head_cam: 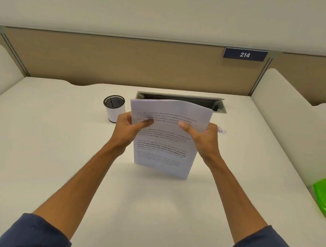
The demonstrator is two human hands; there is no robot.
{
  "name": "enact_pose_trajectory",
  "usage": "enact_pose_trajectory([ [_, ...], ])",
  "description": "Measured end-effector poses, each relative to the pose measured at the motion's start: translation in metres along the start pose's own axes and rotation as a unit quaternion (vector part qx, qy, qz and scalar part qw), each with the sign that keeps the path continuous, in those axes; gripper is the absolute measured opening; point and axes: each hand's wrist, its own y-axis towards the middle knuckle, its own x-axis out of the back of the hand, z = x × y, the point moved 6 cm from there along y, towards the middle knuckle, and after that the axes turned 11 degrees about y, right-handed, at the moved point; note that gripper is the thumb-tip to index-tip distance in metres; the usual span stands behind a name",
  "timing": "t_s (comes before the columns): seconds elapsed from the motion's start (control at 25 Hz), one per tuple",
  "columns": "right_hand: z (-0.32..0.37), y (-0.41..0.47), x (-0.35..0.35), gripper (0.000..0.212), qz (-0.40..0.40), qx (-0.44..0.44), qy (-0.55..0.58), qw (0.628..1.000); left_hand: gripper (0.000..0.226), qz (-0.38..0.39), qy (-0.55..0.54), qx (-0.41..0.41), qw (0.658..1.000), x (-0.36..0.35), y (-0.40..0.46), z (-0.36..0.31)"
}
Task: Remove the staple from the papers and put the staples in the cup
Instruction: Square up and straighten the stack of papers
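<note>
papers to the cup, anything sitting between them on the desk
Nothing visible. The cup stands just left of the papers, which both the left hand and right hand hold upright, with only bare desk between.

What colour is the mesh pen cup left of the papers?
The cylindrical mesh cup has a white body with a black rim and dark inside, seen best in the head view.

The tabletop point(56, 163) lies bare on the left and near side. The mesh-topped cup point(113, 108) stands just left of the upright papers point(166, 139), which screen the cable hatch point(182, 100); a small silvery heap point(222, 130) lies on their right.
</note>
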Motion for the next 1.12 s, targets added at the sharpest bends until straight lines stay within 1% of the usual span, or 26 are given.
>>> enact_pose_trajectory([
  [0.12, -0.007, -0.003, -0.001, 0.011, 0.000, -0.014, 0.012, 1.000, 0.016, 0.018, 0.009, 0.034, 0.999, -0.004, -0.002, 0.013],
  [0.24, -0.004, -0.002, -0.002, 0.010, -0.008, -0.004, 0.022, 1.000, 0.013, 0.018, 0.008, 0.028, 0.999, -0.002, -0.001, 0.010],
  [0.32, -0.001, 0.000, -0.002, 0.013, -0.010, 0.007, 0.024, 1.000, 0.017, 0.020, -0.002, 0.017, 1.000, 0.000, 0.000, 0.008],
  [0.44, -0.003, -0.001, -0.003, 0.014, -0.009, 0.008, 0.015, 1.000, 0.035, 0.023, -0.015, 0.024, 0.999, 0.000, 0.000, 0.012],
  [0.48, -0.005, -0.001, -0.004, 0.016, -0.008, 0.004, 0.007, 1.000, 0.037, 0.029, -0.015, 0.025, 0.999, -0.002, -0.001, 0.015],
  [0.6, -0.013, -0.003, -0.005, 0.017, -0.003, -0.004, 0.010, 1.000, 0.030, 0.043, -0.003, 0.014, 0.999, -0.010, -0.003, 0.017],
  [0.68, -0.016, -0.003, -0.002, 0.013, -0.002, -0.007, 0.013, 1.000, 0.025, 0.027, -0.010, 0.008, 1.000, -0.008, -0.003, 0.014],
  [0.72, -0.019, -0.002, 0.000, 0.013, 0.007, -0.009, 0.011, 1.000, 0.023, 0.013, -0.023, 0.005, 1.000, -0.005, -0.002, 0.012],
  [0.8, -0.025, -0.003, 0.005, 0.022, 0.030, -0.019, 0.013, 0.999, 0.018, -0.026, -0.059, 0.006, 0.998, 0.006, 0.001, 0.009],
  [0.88, -0.033, -0.005, 0.013, 0.026, 0.035, -0.028, 0.002, 0.999, 0.019, -0.066, -0.097, 0.016, 0.993, 0.018, 0.005, 0.011],
  [0.96, -0.045, -0.009, 0.022, 0.024, 0.017, -0.038, 0.001, 0.999, 0.023, -0.091, -0.142, 0.029, 0.985, 0.028, 0.008, 0.017],
  [1.04, -0.062, -0.013, 0.031, 0.023, -0.032, -0.082, 0.050, 0.995, 0.025, -0.116, -0.197, 0.054, 0.972, 0.035, 0.010, 0.026],
  [1.12, -0.081, -0.019, 0.030, 0.024, -0.067, -0.160, 0.152, 0.973, 0.027, -0.137, -0.263, 0.088, 0.951, 0.035, 0.009, 0.033],
])
